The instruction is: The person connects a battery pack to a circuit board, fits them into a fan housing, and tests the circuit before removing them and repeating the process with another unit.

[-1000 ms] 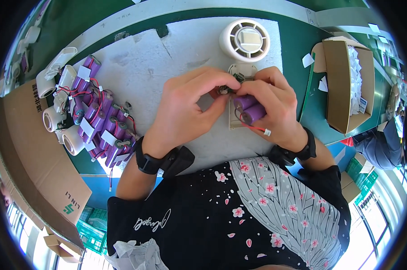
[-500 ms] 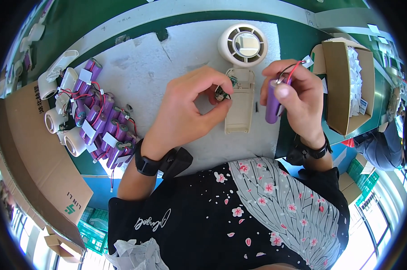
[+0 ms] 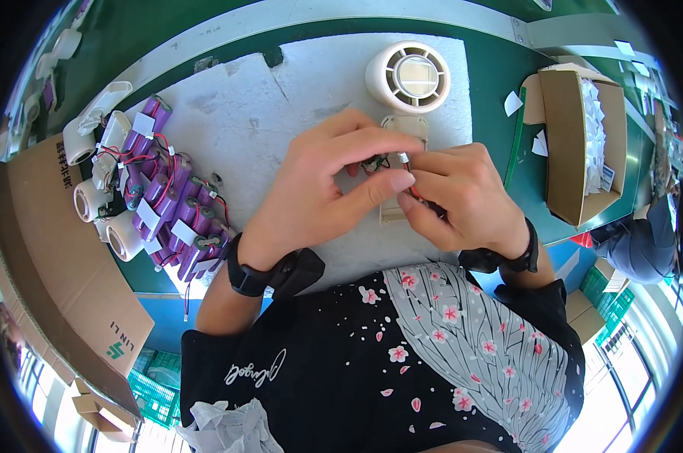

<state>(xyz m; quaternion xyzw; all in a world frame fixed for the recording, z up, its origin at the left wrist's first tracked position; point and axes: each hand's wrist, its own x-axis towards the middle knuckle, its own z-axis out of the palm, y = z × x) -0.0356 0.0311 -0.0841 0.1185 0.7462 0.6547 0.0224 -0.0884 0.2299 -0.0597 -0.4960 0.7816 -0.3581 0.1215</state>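
Cardboard forms a tall brown box (image 3: pixel 62 257) at the far left, curving along the edge of the view. Just beside it, several white plastic shells (image 3: pixel 120 235) lie on the green counter (image 3: pixel 500 68). Next to them on the right is a heap of purple batteries (image 3: pixel 160 189) with pale paper tags (image 3: pixel 184 232) among them, partly over a pale foam sheet (image 3: pixel 334 75). The left hand (image 3: pixel 319 181), a black band (image 3: pixel 245 266) at its wrist, reaches over the sheet with thumb and fingers curled around a small circuit board (image 3: pixel 374 162), partly hidden by them. A white plug (image 3: pixel 403 158) sits between the two hands, close to the board; whether they touch cannot be made out. Above, a round white fan (image 3: pixel 415 75) lies on the sheet, its handle (image 3: pixel 413 124) running down beneath the hands, which cover most of it. The right hand (image 3: pixel 462 192) is pinched around the plug's thin wires (image 3: pixel 408 167); what else its palm holds is hidden. Farther right, a smaller open box (image 3: pixel 572 143) holds white paper pieces (image 3: pixel 594 124), with loose scraps (image 3: pixel 513 103) near its left side. At the far right edge, a person in dark clothing (image 3: pixel 643 245) appears beyond the counter.
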